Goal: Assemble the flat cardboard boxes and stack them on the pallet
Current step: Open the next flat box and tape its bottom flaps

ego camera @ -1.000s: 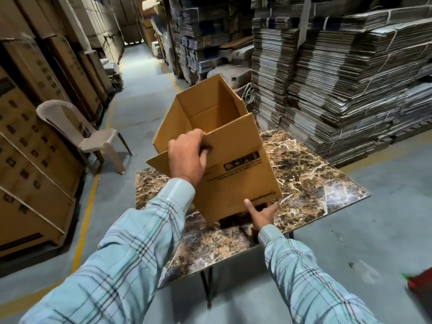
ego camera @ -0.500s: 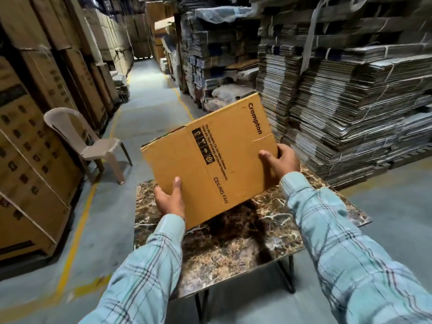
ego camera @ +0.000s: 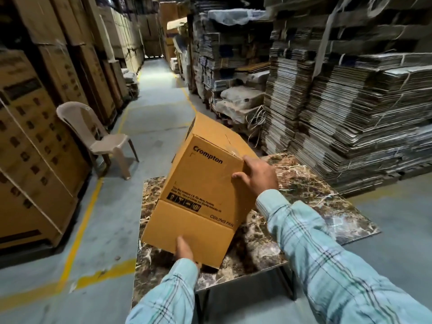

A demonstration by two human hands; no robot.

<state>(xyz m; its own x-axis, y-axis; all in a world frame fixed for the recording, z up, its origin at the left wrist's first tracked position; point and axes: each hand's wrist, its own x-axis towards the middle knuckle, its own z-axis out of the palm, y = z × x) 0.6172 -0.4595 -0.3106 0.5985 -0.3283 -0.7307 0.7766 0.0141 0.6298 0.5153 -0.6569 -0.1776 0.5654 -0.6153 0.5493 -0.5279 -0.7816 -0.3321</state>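
Cardboard box (ego camera: 205, 190) (tilted), between left hand (ego camera: 184, 250) below, right hand (ego camera: 258, 175) above

Table (ego camera: 311, 202): brown marble-pattern top with white veining, on dark metal legs, standing on grey concrete floor (ego camera: 152, 118).
Box (ego camera: 205, 190): brown cardboard, printed "Crompton" and "CEILING FAN", tilted above the table top; contact with the top cannot be told.
Floor also carries: yellow painted lines, beige plastic chair (ego camera: 98, 136) left of table, stacks of flat cardboard (ego camera: 350, 108) to the right.
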